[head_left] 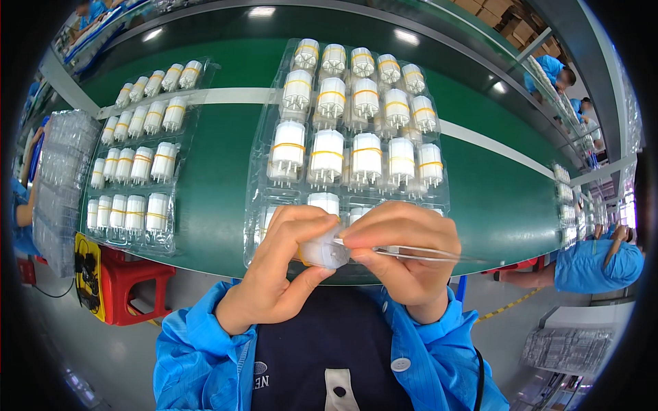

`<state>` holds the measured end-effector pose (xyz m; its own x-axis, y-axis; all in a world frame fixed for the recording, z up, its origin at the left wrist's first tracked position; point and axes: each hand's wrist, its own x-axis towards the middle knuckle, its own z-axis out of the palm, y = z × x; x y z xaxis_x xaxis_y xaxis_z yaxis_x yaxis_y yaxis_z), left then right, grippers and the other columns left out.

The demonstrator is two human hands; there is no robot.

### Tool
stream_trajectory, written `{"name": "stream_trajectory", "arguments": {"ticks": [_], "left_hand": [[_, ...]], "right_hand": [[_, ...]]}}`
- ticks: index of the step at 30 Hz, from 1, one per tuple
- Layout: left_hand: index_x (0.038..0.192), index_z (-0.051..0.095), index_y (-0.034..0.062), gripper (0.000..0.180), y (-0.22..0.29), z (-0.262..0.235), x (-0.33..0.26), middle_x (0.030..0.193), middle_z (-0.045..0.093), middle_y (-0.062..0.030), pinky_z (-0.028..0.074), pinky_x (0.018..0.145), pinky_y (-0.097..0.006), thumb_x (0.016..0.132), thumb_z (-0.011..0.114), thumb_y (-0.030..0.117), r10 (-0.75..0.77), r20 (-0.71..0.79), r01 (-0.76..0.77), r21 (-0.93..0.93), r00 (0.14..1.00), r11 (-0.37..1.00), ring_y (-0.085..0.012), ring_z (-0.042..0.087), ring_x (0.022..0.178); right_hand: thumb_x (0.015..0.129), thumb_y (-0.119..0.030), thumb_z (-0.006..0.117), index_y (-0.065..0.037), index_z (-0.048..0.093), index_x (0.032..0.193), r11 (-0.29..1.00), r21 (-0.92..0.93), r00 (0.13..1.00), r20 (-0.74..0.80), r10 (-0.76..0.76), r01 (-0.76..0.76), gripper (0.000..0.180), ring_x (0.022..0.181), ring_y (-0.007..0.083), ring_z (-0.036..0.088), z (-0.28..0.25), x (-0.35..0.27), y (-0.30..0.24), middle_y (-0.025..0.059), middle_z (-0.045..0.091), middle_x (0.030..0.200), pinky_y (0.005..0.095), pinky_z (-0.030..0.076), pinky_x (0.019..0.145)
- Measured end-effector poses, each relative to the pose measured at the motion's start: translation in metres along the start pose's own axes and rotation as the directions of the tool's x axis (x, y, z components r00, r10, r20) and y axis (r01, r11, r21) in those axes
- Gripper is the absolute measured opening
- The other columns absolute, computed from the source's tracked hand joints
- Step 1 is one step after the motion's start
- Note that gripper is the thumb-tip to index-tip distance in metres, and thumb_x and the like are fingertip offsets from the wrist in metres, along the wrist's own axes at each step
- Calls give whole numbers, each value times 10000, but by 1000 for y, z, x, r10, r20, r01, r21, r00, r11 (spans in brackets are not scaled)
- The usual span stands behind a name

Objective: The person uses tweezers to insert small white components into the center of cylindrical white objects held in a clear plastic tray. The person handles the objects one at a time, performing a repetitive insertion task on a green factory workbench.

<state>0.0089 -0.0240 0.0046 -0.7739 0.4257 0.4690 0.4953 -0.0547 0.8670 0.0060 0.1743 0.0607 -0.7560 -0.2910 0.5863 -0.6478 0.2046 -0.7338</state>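
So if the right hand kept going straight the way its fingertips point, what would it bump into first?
Most likely the whitish cylindrical part held in the left hand; the right hand has its fingertips right by it, though actual contact is hard to tell.

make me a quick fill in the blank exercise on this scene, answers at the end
1. While the left hand holds a whitish part, the thin metal tool is in the ____ one.
2. The farthest row in the central tray has ____ white cylinders.
3. The table under the trays is coloured ____.
4. The stool on the left is coloured ____.

Missing words: right; five; green; red
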Motion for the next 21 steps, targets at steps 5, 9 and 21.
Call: {"name": "stream_trajectory", "arguments": {"ticks": [5, 9, 21], "left_hand": [[1234, 485, -13, 520, 10, -1, 4, 1217, 531, -197, 494, 842, -369, 765, 709, -42, 18, -25, -16, 68, 1000, 998, -341, 566, 1065], [1202, 429, 2, 540, 3, 13, 8, 1220, 535, -190, 497, 856, -372, 753, 722, -66, -12, -208, -1, -58, 978, 998, -326, 571, 1080], [1320, 334, -12, 614, 2, 12, 5, 1267, 420, -228, 435, 949, -357, 771, 567, -159, 112, -71, -94, 228, 991, 969, -268, 489, 1126]], "right_hand": [[770, 15, 719, 16, 712, 932, 993, 115, 998, -42, 47, -42, 163, 760, 204, 676, -3, -1, -5, 155, 699, 872, 283, 525, 655], [802, -3, 713, 32, 697, 962, 936, 346, 944, -287, 162, -56, 165, 793, 218, 670, 16, -16, -5, 165, 697, 920, 297, 529, 696], [808, 7, 708, 46, 687, 960, 980, 193, 955, -275, 108, -56, 159, 805, 230, 680, 22, -18, -5, 166, 709, 904, 306, 536, 699]]}}
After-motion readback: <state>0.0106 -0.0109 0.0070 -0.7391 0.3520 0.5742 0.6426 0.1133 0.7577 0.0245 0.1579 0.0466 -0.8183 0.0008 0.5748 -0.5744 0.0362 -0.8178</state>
